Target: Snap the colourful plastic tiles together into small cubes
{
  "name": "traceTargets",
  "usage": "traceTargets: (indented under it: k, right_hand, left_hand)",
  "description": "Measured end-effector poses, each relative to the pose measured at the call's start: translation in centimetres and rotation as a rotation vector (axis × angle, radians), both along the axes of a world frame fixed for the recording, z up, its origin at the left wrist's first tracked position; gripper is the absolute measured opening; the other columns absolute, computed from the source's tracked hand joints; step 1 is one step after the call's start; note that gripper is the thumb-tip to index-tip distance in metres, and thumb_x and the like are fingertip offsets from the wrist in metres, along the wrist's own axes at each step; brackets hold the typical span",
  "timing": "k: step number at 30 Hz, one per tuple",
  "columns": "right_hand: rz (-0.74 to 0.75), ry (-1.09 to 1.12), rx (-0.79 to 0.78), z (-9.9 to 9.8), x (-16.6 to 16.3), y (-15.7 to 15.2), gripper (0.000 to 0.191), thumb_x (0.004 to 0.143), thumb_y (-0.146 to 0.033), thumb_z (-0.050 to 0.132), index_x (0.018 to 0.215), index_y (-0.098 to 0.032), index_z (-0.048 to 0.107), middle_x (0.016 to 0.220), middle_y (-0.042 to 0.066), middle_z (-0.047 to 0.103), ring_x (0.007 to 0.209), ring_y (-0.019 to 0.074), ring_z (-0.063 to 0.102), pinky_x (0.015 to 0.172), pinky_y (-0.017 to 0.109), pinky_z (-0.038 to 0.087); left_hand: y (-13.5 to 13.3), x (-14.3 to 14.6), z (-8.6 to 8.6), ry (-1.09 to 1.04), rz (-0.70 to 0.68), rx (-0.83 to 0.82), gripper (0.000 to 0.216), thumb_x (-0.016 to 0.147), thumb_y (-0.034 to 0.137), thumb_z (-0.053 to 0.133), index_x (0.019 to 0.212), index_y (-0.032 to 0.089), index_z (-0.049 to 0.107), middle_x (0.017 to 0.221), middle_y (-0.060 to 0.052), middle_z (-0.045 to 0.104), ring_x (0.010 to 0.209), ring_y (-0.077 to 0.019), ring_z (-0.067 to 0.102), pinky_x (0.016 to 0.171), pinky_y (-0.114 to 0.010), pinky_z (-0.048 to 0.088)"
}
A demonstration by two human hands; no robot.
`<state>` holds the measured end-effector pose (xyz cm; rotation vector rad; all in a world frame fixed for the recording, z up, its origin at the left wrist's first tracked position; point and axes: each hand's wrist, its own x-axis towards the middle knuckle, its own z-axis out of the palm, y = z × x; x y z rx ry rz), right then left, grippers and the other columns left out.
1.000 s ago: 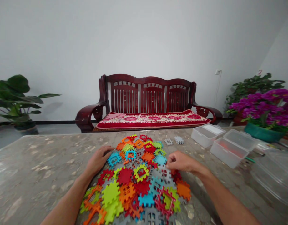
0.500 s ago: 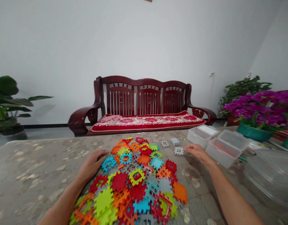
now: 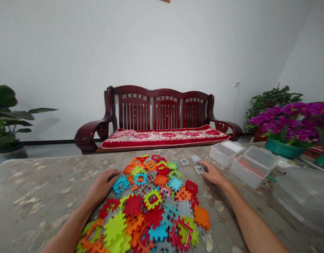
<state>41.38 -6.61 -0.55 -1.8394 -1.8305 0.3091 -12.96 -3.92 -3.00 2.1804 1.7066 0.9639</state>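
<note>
A pile of toothed plastic building tiles (image 3: pixel 153 200) in red, orange, lime, blue and grey lies in front of me. My left hand (image 3: pixel 106 182) rests on the table at the pile's left edge, near a blue square-frame tile (image 3: pixel 121 185); its fingers are stretched out and hold nothing visible. Right of the pile, my right hand (image 3: pixel 215 173) is at a grey window tile (image 3: pixel 199 169) lying flat. Thumb and forefinger are apart at its right edge, partly covering it. Close by lie another grey window tile (image 3: pixel 184 162) and a plain grey tile (image 3: pixel 196 159).
Clear plastic boxes (image 3: pixel 222 155) stand at the right, one (image 3: pixel 247 174) with something red inside. A large clear container (image 3: pixel 304 196) sits nearer. Purple flowers in a green pot (image 3: pixel 284 147) are at the far right. A wooden bench (image 3: pixel 165 112) stands behind the table (image 3: pixel 45 182).
My right hand has moved left onto the right edge of the grey window tile, its fingers parting. The left hand has stayed in place; the whole view has shifted slightly.
</note>
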Motion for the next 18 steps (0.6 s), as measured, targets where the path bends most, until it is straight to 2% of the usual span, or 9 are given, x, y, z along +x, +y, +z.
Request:
traceTargets:
  k: [2, 5, 8, 14, 18]
  right_hand:
    - [-0.068, -0.021, -0.028, 0.4, -0.4, -0.3, 0.065, 0.066, -0.008, 0.055, 0.130, -0.014, 0.063, 0.130, 0.014, 0.068, 0.117, 0.0260, 0.065, 0.102, 0.036, 0.047]
    - [-0.145, -0.121, -0.052, 1.0, -1.4, -1.0, 0.055, 0.078, -0.028, 0.062, 0.130, -0.010, 0.062, 0.124, 0.019, 0.069, 0.112, 0.0303, 0.066, 0.097, 0.039, 0.049]
    - [-0.198, -0.265, -0.035, 1.4, -2.8, -1.8, 0.062, 0.078, -0.041, 0.067, 0.130, -0.010, 0.061, 0.123, 0.022, 0.068, 0.115, 0.0354, 0.063, 0.097, 0.042, 0.047]
    - [-0.246, -0.333, -0.048, 1.7, -3.9, -2.5, 0.051, 0.082, -0.028, 0.061, 0.131, -0.012, 0.059, 0.120, 0.019, 0.071, 0.110, 0.0310, 0.067, 0.091, 0.036, 0.048]
    - [-0.293, -0.205, -0.057, 2.3, -3.1, -2.1, 0.058, 0.080, -0.030, 0.065, 0.135, -0.014, 0.056, 0.118, 0.015, 0.073, 0.105, 0.0290, 0.069, 0.086, 0.034, 0.049]
  left_hand:
    - [0.0, 0.0, 0.0, 0.001, 0.003, 0.000, 0.043, 0.083, 0.048, 0.050, 0.104, 0.023, 0.077, 0.121, -0.008, 0.074, 0.118, -0.0290, 0.065, 0.109, -0.044, 0.046]
    - [-0.1, 0.1, 0.1, -0.001, 0.006, -0.004, 0.043, 0.084, 0.049, 0.049, 0.104, 0.023, 0.077, 0.122, -0.008, 0.074, 0.119, -0.0290, 0.065, 0.109, -0.044, 0.046]
    - [-0.1, 0.2, 0.1, 0.003, 0.003, -0.007, 0.044, 0.083, 0.049, 0.049, 0.104, 0.023, 0.077, 0.122, -0.009, 0.074, 0.118, -0.0291, 0.065, 0.109, -0.044, 0.046]
    - [0.1, 0.0, -0.1, 0.010, 0.003, -0.008, 0.043, 0.083, 0.047, 0.049, 0.105, 0.022, 0.077, 0.121, -0.009, 0.075, 0.118, -0.0293, 0.065, 0.108, -0.043, 0.047]
    - [0.1, -0.1, -0.3, 0.000, 0.003, 0.011, 0.043, 0.083, 0.047, 0.049, 0.106, 0.022, 0.077, 0.121, -0.009, 0.074, 0.118, -0.0291, 0.065, 0.109, -0.044, 0.046]
